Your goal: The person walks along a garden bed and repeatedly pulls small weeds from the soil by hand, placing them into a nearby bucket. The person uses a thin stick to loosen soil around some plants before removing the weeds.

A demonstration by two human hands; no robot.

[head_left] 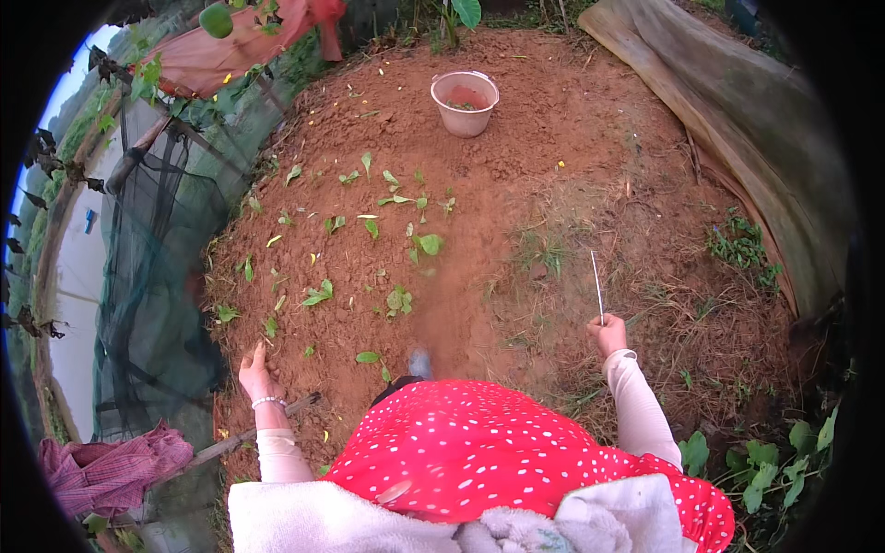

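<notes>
My right hand (607, 336) is closed around one end of a thin, straight, pale rod (596, 281), which points up and away over the weedy soil. The exact kind of this rod cannot be made out. On the left, my left hand (257, 374) has its fingers drawn together at the tips; anything between them is too small to see. Close by, a small green seedling (270, 327) stands in the reddish soil. Further seedlings, such as a leafy one (318, 293) and a broader-leaved one (399, 300), are scattered across the bed ahead.
A pale bucket (465, 120) stands at the far side of the soil. Dark green netting (147, 276) borders the left, with a checked cloth (115, 468) near a wooden pole (230, 444). A grey-brown sheet (728, 111) edges the right. Dry grass lies near my right hand.
</notes>
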